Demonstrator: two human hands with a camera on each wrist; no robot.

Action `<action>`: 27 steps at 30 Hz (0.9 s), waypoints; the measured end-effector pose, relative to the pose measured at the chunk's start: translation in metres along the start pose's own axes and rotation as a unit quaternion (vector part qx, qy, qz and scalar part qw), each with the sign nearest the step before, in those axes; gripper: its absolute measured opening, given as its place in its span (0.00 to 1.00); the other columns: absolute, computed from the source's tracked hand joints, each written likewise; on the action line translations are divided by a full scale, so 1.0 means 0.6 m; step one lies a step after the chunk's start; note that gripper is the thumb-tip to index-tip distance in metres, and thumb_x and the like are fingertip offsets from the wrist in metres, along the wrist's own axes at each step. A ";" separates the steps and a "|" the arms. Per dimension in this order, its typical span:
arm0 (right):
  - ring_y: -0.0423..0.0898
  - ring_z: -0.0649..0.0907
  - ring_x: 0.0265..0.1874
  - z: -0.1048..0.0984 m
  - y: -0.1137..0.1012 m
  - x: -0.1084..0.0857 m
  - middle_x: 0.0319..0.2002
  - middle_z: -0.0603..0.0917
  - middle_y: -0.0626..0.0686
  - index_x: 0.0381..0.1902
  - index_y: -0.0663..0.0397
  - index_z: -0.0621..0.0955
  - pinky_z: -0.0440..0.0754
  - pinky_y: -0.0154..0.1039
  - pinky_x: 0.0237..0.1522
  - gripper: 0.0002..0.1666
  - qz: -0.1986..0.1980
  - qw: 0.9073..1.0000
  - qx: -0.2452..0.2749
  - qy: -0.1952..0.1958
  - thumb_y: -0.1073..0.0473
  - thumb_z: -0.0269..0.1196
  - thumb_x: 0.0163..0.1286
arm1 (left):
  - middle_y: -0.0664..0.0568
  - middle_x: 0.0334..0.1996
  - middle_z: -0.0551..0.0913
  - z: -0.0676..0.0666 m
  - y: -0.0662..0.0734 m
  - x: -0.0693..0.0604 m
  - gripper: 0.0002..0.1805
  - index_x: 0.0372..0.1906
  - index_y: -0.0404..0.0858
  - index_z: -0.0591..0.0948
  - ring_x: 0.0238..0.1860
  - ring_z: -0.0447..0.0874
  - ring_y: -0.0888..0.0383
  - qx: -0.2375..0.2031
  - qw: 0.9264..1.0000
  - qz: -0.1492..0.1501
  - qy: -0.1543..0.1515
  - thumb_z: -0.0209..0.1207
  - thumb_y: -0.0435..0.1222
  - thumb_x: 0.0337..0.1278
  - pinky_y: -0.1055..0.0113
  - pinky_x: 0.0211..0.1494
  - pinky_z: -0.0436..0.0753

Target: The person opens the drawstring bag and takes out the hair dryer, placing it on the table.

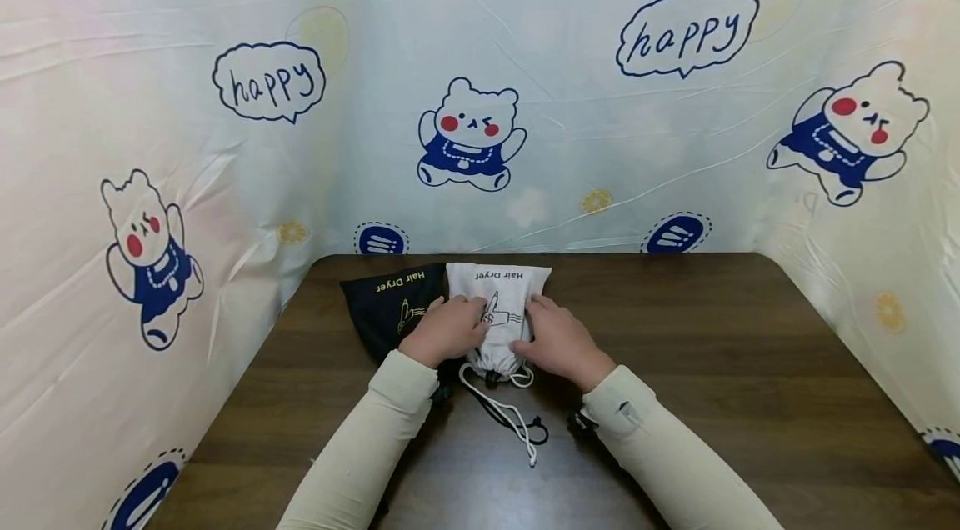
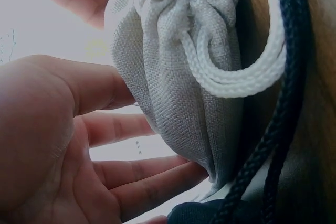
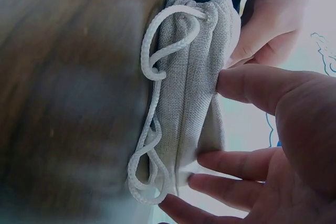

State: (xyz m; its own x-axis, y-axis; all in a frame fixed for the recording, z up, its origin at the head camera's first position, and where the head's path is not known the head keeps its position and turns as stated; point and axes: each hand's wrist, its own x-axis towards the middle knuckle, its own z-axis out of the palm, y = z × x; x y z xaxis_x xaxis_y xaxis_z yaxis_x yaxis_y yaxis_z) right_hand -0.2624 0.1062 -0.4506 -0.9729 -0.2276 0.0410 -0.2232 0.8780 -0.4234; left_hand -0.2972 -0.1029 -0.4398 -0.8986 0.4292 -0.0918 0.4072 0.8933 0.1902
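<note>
Apparently nearly settled, the white bag [image 1: 501, 337] lies cinched beside the black bag [image 1: 373, 315] on the tabletop [image 1: 712, 363], left hand [image 1: 447, 330] and right hand [image 1: 566, 344] touching its sides with loosely spread fingers [image 3: 241, 164], gripping nothing, so only letting go seems left.

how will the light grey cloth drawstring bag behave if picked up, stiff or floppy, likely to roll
The light grey woven-cloth drawstring bag should give softly at its neck, where fabric gathers in folds. It probably won't roll, lying broad side down on the brown wooden table. Its loose white braided cord would likely dangle and might snag.
</note>
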 end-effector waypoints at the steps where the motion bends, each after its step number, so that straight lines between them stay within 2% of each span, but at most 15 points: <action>1: 0.65 0.76 0.68 0.000 0.001 -0.001 0.76 0.68 0.62 0.73 0.60 0.72 0.78 0.58 0.64 0.47 -0.001 1.000 0.000 0.000 0.40 0.72 0.65 | 0.45 0.66 0.81 0.000 0.001 0.000 0.27 0.73 0.42 0.73 0.69 0.76 0.47 0.003 1.000 0.001 0.001 0.53 0.48 0.78 0.37 0.77 0.61; 11: 0.63 0.76 0.69 -0.003 0.004 -0.007 0.74 0.70 0.63 0.72 0.61 0.73 0.78 0.57 0.64 0.45 -0.010 1.000 0.002 -0.011 0.43 0.72 0.66 | 0.46 0.61 0.83 0.004 0.009 -0.004 0.26 0.70 0.42 0.76 0.65 0.79 0.48 0.027 0.999 0.007 0.016 0.53 0.49 0.77 0.38 0.75 0.65; 21: 0.62 0.77 0.68 -0.005 0.006 -0.015 0.73 0.73 0.62 0.71 0.59 0.74 0.78 0.58 0.65 0.42 -0.014 1.000 -0.006 -0.012 0.44 0.72 0.66 | 0.44 0.55 0.85 0.006 0.020 -0.012 0.25 0.68 0.39 0.77 0.58 0.82 0.48 0.055 0.998 0.016 0.022 0.53 0.48 0.77 0.45 0.63 0.78; 27: 0.61 0.80 0.64 -0.005 0.009 -0.018 0.70 0.76 0.60 0.69 0.59 0.76 0.80 0.57 0.62 0.41 -0.018 1.000 -0.011 -0.006 0.45 0.73 0.65 | 0.43 0.52 0.86 0.010 0.024 -0.011 0.25 0.67 0.38 0.78 0.53 0.84 0.47 0.062 0.997 0.027 0.028 0.53 0.47 0.77 0.46 0.59 0.81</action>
State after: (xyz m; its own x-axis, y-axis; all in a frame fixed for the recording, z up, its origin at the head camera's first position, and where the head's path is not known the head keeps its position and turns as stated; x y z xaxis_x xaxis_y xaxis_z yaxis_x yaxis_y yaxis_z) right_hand -0.2533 0.1149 -0.4505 -0.9634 -0.2642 0.0458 -0.2599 0.8778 -0.4023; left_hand -0.2844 -0.0921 -0.4420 -0.8812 0.4718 -0.0287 0.4691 0.8804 0.0703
